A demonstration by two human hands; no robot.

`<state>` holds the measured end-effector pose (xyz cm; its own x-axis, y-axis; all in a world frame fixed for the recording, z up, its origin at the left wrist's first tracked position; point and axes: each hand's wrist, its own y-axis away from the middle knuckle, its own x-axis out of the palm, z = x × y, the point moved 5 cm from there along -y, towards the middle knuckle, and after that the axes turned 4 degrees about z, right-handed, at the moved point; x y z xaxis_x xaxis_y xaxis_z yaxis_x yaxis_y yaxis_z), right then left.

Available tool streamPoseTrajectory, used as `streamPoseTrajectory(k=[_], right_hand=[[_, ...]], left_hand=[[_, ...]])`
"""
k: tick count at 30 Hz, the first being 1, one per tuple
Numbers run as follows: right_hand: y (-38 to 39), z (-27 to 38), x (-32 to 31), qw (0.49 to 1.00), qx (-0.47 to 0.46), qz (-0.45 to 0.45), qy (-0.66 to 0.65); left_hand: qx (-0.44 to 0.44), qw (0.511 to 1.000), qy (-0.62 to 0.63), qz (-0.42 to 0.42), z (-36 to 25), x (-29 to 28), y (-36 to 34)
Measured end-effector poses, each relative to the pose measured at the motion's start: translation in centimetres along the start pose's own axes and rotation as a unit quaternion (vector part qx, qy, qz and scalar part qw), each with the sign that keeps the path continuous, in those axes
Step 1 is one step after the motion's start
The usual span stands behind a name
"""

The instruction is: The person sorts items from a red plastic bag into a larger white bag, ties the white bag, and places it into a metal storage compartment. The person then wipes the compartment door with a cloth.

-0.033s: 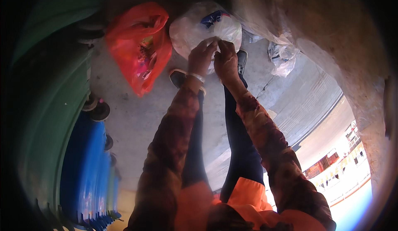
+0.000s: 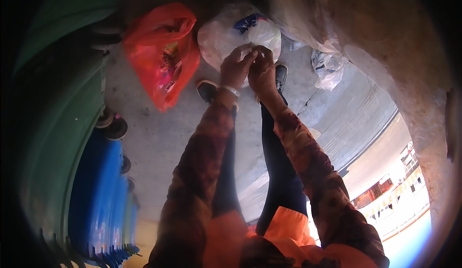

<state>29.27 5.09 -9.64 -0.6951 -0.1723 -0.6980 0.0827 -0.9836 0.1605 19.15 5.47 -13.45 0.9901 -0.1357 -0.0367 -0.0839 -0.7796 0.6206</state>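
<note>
A full white plastic bag [image 2: 217,38] with a dark blue printed patch stands on the floor in front of my feet. Over its near side my left hand [image 2: 235,69] and my right hand [image 2: 263,74] meet, fingers pinched together. Both seem to grip the bag's gathered top, though the plastic between the fingertips is mostly hidden. A pale bracelet circles my left wrist. Left of the white bag, a red plastic bag [image 2: 147,51] lies partly open with mixed rubbish showing inside; neither hand touches it.
Green [image 2: 62,138] and blue wheeled bins [image 2: 98,186] line the left side. At the right, a crumpled clear plastic bag [image 2: 329,70] lies beside large translucent sacks [image 2: 390,41]. My shoes [image 2: 207,91] stand just behind the white bag, on concrete floor [image 2: 159,157].
My fingertips have shifted slightly against each other, the left thumb now standing out more. The bags stay in place.
</note>
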Motion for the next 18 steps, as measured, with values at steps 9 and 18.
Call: streamPoseTrajectory(k=[9, 18], right_hand=[[0.8, -4.4, -0.3, 0.982, 0.128, 0.057, -0.127], [0.6, -6.0, -0.2, 0.974, 0.09, 0.106, -0.18]], left_hand=[[-0.032, 0.984, 0.171, -0.029, 4.0, 0.4, -0.3], [-0.037, 0.939, 0.3, -0.163, 6.5, 1.9, 0.0]])
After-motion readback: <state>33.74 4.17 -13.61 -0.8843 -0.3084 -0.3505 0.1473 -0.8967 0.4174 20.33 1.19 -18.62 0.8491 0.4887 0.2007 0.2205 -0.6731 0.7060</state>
